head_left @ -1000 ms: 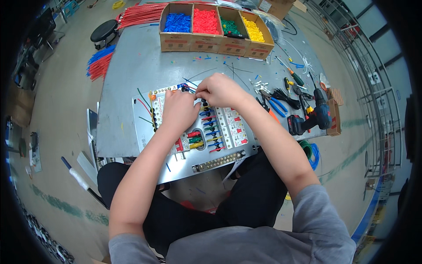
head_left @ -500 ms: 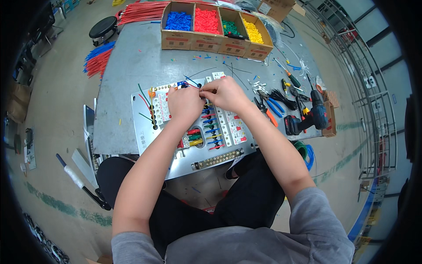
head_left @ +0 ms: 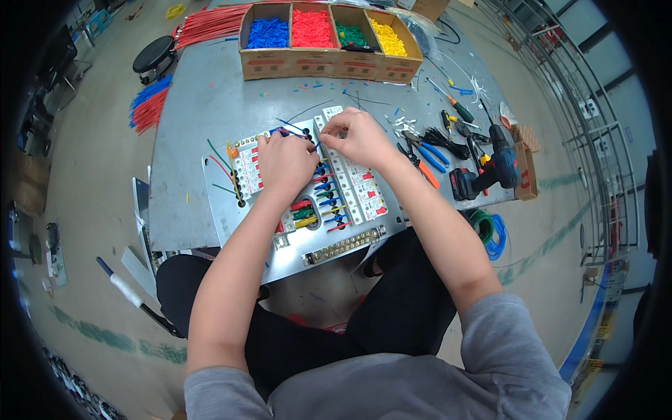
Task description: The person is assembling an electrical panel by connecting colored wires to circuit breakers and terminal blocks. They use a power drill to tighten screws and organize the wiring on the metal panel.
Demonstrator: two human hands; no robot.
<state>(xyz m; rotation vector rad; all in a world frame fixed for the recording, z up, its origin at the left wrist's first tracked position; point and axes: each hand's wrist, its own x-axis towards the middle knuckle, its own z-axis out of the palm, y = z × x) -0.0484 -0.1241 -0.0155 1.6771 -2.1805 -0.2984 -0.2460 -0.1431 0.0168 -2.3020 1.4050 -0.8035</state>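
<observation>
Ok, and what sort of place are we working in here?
Most likely an electrical assembly workshop: a metal panel with what look like breakers and coloured wires lies on the bench, with a cordless drill to its right and a divided cardboard box of small coloured parts at the back.

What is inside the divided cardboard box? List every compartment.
The cardboard box holds, left to right, blue pieces, red pieces, green pieces and yellow pieces. A black object lies at the green compartment's front edge; anything deeper is covered.
</observation>
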